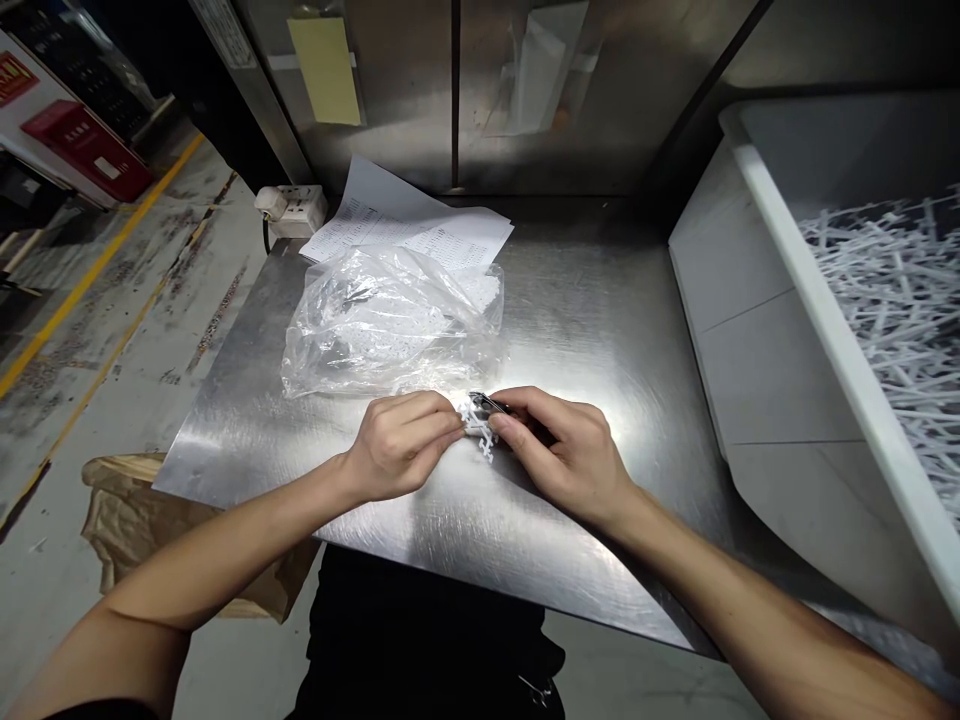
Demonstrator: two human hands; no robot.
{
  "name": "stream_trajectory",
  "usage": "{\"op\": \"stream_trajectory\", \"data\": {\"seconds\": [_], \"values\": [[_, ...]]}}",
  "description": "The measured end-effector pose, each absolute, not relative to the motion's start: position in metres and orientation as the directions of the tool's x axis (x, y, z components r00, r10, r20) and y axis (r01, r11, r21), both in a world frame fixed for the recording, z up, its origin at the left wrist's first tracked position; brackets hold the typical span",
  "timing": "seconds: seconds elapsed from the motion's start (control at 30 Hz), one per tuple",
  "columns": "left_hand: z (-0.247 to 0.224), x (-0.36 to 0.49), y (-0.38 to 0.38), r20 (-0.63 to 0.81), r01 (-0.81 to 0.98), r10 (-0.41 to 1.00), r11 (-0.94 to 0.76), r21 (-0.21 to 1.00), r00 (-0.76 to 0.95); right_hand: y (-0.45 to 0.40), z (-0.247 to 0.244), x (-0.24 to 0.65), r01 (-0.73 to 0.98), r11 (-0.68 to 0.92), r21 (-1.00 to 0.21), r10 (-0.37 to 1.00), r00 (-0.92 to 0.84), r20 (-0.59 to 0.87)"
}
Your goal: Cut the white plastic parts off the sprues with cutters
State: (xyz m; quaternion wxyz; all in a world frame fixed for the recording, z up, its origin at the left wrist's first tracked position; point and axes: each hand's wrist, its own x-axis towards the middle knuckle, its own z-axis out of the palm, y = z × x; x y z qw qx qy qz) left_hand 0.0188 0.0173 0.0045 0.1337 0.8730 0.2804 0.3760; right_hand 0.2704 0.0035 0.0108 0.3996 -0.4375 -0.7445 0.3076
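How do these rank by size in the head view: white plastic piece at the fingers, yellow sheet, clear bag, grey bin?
1. Grey bin, cut off by the picture's edge
2. Clear bag
3. Yellow sheet
4. White plastic piece

1. The head view looks from above the person's own body, forward and steeply down, with dark clothing [427,640] at bottom centre.
2. The left hand [405,445] and right hand [566,450] fall just below mid-frame, near enough to show separate fingers.
3. Its field is wide: metal panels [405,150] across the top, floor [176,290] far left, bin [825,290] right.
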Motion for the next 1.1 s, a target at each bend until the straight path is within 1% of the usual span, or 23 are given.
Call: {"op": "stream_trajectory", "data": {"seconds": [0.2, 0.3, 0.47, 0.63, 1.1], "values": [[0.0058, 0.0197, 0.0163, 0.539, 0.402, 0.634, -0.771, 0.494, 0.554, 0.0034, 0.0123, 0.2664, 0.37, 0.236, -0.899, 0.954, -0.264, 0.142], [0.0076, 0.0197, 0.016, 0.507, 0.416, 0.67, -0.739, 0.53, 0.542, 0.0036, 0.0123, 0.2661, 0.358, 0.209, -0.91, 0.961, -0.247, 0.123], [0.0081, 0.0193, 0.0163, 0.502, 0.422, 0.683, -0.727, 0.542, 0.531, 0.0028, 0.0152, 0.2693, 0.352, 0.287, -0.891, 0.946, -0.25, 0.206], [0.0072, 0.0198, 0.0164, 0.507, 0.424, 0.678, -0.731, 0.534, 0.532, -0.0001, 0.0173, 0.2702, 0.357, 0.405, -0.842, 0.902, -0.308, 0.303], [0.0081, 0.0212, 0.0168, 0.523, 0.423, 0.655, -0.754, 0.502, 0.546, 0.0, 0.0207, 0.2706, 0.389, 0.557, -0.733, 0.82, -0.399, 0.411]]}}
